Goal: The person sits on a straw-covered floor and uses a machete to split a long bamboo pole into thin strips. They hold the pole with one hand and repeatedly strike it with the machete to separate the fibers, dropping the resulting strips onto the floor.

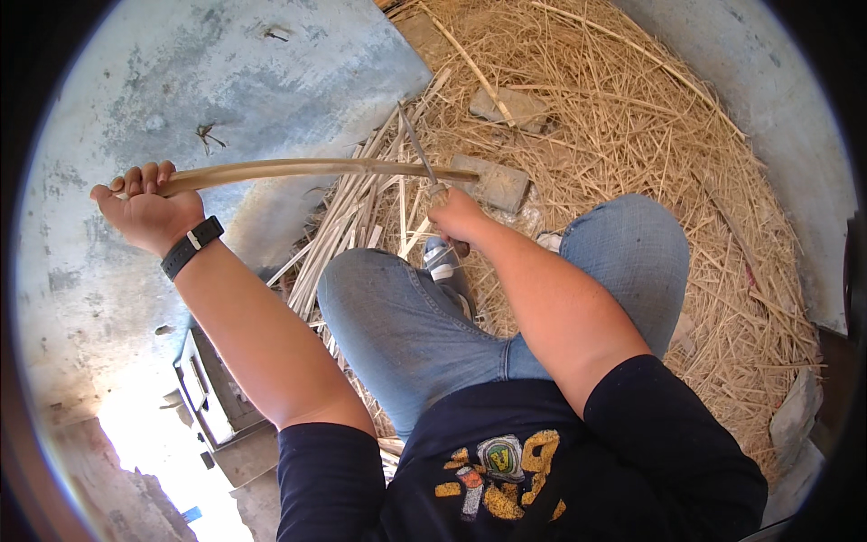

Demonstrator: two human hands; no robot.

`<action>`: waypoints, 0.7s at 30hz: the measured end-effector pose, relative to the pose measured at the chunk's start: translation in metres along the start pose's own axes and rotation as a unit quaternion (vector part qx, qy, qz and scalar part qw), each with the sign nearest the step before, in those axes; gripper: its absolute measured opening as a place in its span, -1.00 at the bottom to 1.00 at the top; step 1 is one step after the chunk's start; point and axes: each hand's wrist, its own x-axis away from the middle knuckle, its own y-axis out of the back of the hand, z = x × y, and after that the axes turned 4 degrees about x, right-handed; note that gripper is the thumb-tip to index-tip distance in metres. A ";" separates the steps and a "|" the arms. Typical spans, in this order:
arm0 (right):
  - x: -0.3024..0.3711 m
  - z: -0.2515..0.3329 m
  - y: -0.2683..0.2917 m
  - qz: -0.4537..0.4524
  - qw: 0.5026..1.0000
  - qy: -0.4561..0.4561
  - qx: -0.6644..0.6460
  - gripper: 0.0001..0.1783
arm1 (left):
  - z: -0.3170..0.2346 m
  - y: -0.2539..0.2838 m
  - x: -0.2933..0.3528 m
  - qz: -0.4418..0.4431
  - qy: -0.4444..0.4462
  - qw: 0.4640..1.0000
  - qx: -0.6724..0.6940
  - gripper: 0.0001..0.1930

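My left hand [152, 206], wearing a black wristband [191, 247], is closed around the left end of a long bamboo strip [298, 168]. The strip bends slightly and reaches rightward in front of my knees. In my right hand [459, 220] is the handle of a knife [417, 144]. Its narrow blade points up and to the left, crossing the strip near the strip's right end. Whether the edge cuts into the bamboo cannot be made out. Several thin split bamboo strips [348, 210] lie in a pile beyond my left knee.
Shavings and straw-like slivers [623, 126] cover the floor ahead and to the right. A brick [499, 185] lies near the strip's right end, another [510, 108] farther off. A stained bluish wall [271, 81] stands at left, a dark metal box [217, 388] beside my left arm.
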 end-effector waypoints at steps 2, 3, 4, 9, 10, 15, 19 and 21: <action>0.004 0.004 0.000 0.009 1.000 0.001 -0.003 -0.45 | -0.003 0.000 0.002 0.001 -0.008 1.000 -0.007 -0.65; 0.007 0.006 0.000 0.013 1.000 0.001 -0.005 -0.45 | -0.004 0.000 0.003 -0.003 -0.009 1.000 -0.011 -0.65; 0.006 0.005 0.000 0.010 1.000 0.002 -0.005 -0.46 | -0.005 -0.002 0.004 -0.006 -0.010 1.000 -0.013 -0.65; 0.006 0.005 -0.001 0.008 1.000 0.003 0.023 -0.49 | -0.007 -0.002 0.005 -0.010 -0.009 1.000 -0.008 -0.66; 0.007 0.004 -0.002 0.004 1.000 0.006 0.023 -0.49 | -0.007 0.000 0.005 -0.005 -0.009 1.000 -0.004 -0.66; 0.011 0.006 -0.002 0.001 1.000 -0.002 0.013 -0.49 | -0.006 0.002 0.003 0.003 -0.009 1.000 -0.001 -0.66; 0.010 0.006 -0.001 -0.001 1.000 -0.001 0.006 -0.47 | -0.006 -0.002 0.005 0.006 -0.008 1.000 0.005 -0.67; 0.010 0.005 -0.001 0.002 1.000 0.006 -0.003 -0.47 | -0.006 -0.003 0.005 0.007 -0.008 1.000 0.008 -0.67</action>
